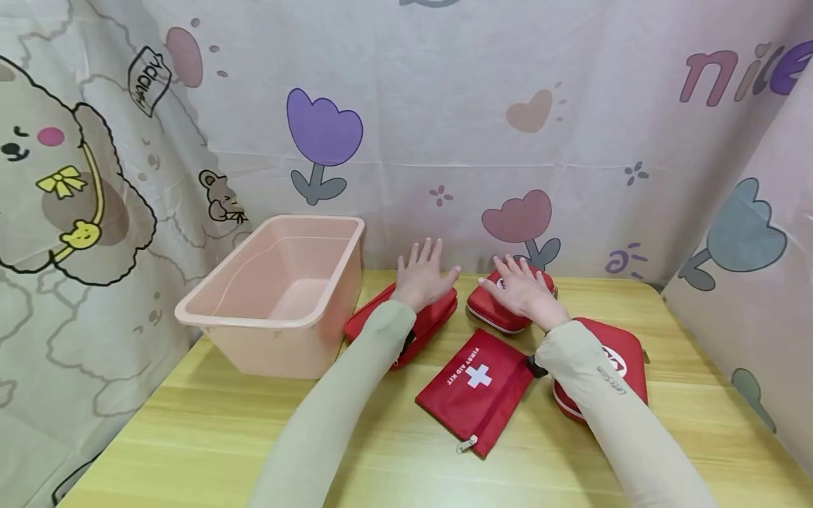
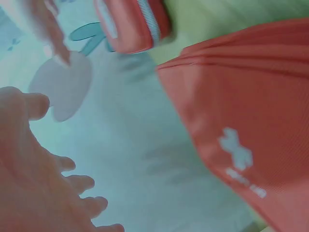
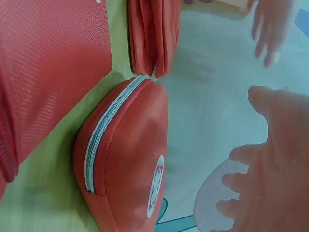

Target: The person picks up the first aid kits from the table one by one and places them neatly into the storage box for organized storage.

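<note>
Pink bin (image 1: 269, 351): mouth open from above; right wall hems the zipped red pouch (image 1: 435, 319).
Far gap: narrow, between that pouch and the small red case (image 1: 492, 307).
White-cross pouch (image 1: 476, 388): low, passable overhead.
Right lane: bare tabletop (image 1: 551, 441) before the large red case (image 1: 627, 346); right sleeve (image 1: 610, 402) overhangs.

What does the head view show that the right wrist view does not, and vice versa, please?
Only head: the pink tub, the large red case partly under the right sleeve, and the left sleeve.

Only right wrist: close detail of the zip teeth on the small red case, and folds at the end of the red bag.

Both: that case and bag, the flat pouch, both hands (left hand, right hand), the table and printed curtain.
</note>
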`<state>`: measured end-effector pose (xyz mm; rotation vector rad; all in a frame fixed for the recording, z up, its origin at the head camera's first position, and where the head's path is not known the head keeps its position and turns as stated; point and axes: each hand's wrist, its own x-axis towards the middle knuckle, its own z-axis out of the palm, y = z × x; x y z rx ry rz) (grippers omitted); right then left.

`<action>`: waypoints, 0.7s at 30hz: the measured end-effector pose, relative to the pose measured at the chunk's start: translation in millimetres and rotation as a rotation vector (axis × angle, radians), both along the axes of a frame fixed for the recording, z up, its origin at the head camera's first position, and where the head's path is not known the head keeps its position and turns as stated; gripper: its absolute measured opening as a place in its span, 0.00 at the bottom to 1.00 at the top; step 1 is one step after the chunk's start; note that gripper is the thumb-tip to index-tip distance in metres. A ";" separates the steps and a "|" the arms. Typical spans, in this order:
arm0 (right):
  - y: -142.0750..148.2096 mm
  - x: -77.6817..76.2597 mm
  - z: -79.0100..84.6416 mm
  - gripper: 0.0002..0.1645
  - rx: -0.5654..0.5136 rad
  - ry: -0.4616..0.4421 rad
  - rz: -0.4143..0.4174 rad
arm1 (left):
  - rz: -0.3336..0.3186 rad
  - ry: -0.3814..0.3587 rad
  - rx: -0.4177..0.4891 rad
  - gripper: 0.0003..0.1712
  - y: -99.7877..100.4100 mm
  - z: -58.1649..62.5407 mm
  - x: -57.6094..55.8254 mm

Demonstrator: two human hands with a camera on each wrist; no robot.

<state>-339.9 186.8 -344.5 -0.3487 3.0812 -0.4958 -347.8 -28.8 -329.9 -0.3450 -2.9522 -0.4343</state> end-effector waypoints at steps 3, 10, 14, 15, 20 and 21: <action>2.2 3.5 -1.3 0.50 -0.016 0.000 0.003 | 0.011 0.014 0.019 0.45 -6.7 12.7 7.0; 19.7 10.6 -1.6 0.50 -0.033 0.004 0.009 | 0.041 0.068 0.019 0.45 -24.1 45.7 24.2; 29.7 11.8 -1.1 0.51 -0.046 -0.005 0.008 | 0.048 0.084 0.023 0.45 -35.2 58.5 31.4; 31.7 12.1 -1.1 0.51 -0.049 -0.009 0.008 | 0.048 0.087 0.031 0.45 -38.1 61.2 33.2; 41.5 14.5 -1.1 0.50 -0.048 -0.032 0.014 | 0.044 0.099 0.071 0.44 -53.4 74.4 43.6; 44.0 15.4 -0.8 0.51 -0.045 -0.034 0.016 | 0.040 0.104 0.081 0.44 -56.5 77.4 45.9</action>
